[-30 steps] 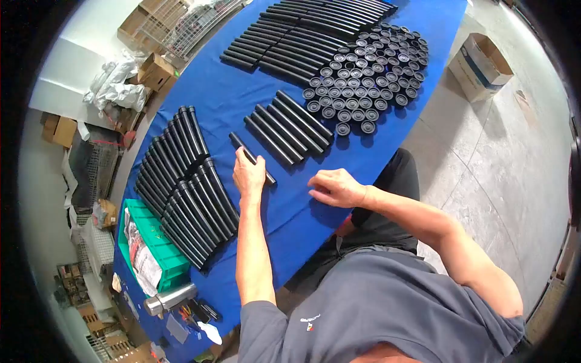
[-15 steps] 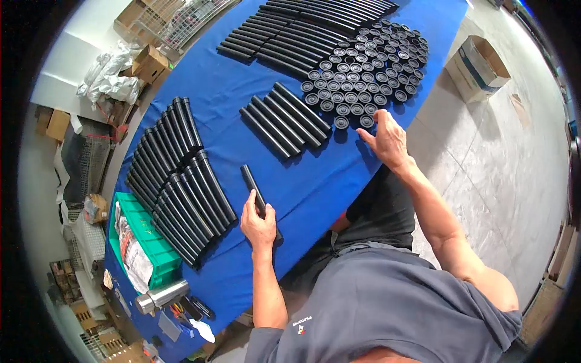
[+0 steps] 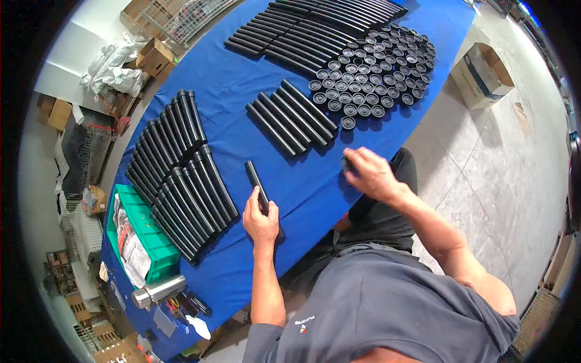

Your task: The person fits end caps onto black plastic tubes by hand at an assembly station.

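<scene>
In the head view, my left hand [image 3: 261, 224] is wrapped round a single black tube [image 3: 254, 174], whose far end sticks out past my fingers. My right hand [image 3: 372, 174] is closed on a dark round cap [image 3: 346, 164], partly hidden by my fingers and a little blurred. Beyond that hand lies a cluster of black round caps [image 3: 358, 98], ringed on top. Between the two hands and farther off, several plain black tubes [image 3: 290, 118] lie side by side. To the left, tubes with wider collared ends [image 3: 181, 175] rest in two overlapping rows.
More black tubes [image 3: 296, 36] fill the far end of the blue-covered table [image 3: 212, 78]. A green crate [image 3: 162, 248] with papers, a metal flask [image 3: 158, 291] and small tools stand at the left edge. An open carton [image 3: 481, 75] sits on the floor at right.
My right hand has drawn back from the near edge of the caps toward my body, now with one cap in its fingers. My left hand keeps its hold on the tube.
</scene>
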`<control>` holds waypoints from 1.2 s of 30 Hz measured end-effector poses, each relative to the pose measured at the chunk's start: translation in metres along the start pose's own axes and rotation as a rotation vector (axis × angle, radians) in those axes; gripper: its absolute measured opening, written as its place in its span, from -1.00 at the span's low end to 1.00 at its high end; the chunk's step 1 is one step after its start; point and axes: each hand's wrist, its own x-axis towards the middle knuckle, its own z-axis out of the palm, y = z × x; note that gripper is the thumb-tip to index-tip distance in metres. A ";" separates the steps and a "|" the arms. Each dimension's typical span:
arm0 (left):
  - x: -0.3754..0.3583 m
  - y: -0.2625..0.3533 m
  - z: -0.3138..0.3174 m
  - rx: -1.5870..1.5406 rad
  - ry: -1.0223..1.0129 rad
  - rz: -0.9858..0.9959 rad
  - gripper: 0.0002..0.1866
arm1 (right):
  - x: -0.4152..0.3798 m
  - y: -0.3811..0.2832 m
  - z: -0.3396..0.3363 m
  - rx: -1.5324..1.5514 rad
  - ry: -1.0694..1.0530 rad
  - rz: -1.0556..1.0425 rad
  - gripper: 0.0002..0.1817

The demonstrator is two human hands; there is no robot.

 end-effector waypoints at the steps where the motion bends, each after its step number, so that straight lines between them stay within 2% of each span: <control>1: 0.000 0.000 -0.001 -0.002 -0.008 -0.001 -0.43 | -0.002 -0.009 0.006 0.030 -0.083 -0.009 -0.45; 3: 0.001 0.001 -0.003 -0.007 -0.016 -0.003 -0.43 | 0.003 -0.019 0.013 0.039 -0.126 0.004 -0.47; 8: 0.001 0.003 -0.003 0.015 0.005 0.046 -0.44 | 0.031 -0.013 0.014 -0.043 0.078 -0.020 -0.51; 10: 0.000 -0.010 0.004 0.009 0.069 0.134 -0.40 | 0.026 0.000 0.024 -0.083 0.007 0.063 -0.63; 12: 0.001 -0.004 0.001 -0.006 0.051 0.116 -0.40 | 0.027 0.002 0.025 -0.069 -0.074 0.099 -0.67; 15: 0.001 0.004 -0.004 -0.005 0.016 0.078 -0.40 | 0.024 -0.003 0.017 -0.063 -0.078 0.098 -0.44; 18: 0.001 0.004 -0.004 0.008 0.016 0.073 -0.40 | 0.020 -0.022 -0.003 -0.076 -0.012 0.207 -0.34; 22: 0.001 -0.003 0.000 0.049 -0.014 0.084 -0.37 | 0.008 -0.048 -0.005 0.118 -0.024 0.042 -0.38; 23: 0.006 0.012 -0.005 0.037 -0.077 -0.024 -0.35 | 0.006 -0.050 0.002 0.222 -0.086 -0.020 -0.42; 25: 0.010 0.039 -0.021 0.027 -0.200 -0.252 -0.32 | 0.010 -0.060 0.020 0.467 -0.212 0.020 -0.46; 27: 0.003 -0.014 0.006 0.080 -0.049 0.007 -0.25 | 0.021 -0.062 0.041 0.717 -0.295 0.265 -0.47; 28: 0.005 -0.001 -0.002 0.148 -0.069 0.045 -0.26 | 0.022 -0.069 0.056 0.860 -0.358 0.383 -0.47; 29: -0.009 -0.012 -0.025 0.189 -0.073 -0.010 -0.27 | 0.019 -0.086 0.075 0.904 -0.359 0.322 -0.47; 30: -0.011 -0.006 -0.033 0.196 -0.138 -0.022 -0.29 | 0.021 -0.085 0.092 0.980 -0.346 0.388 -0.47; 31: 0.002 0.005 -0.023 0.169 -0.226 0.003 -0.31 | 0.029 -0.072 0.097 1.022 -0.294 0.483 -0.48; 33: 0.015 0.007 -0.012 0.219 -0.231 0.027 -0.32 | 0.033 -0.057 0.104 1.115 -0.298 0.529 -0.48; 36: 0.045 0.046 0.021 0.259 -0.250 0.021 -0.39 | 0.044 -0.005 0.095 1.175 -0.287 0.529 -0.45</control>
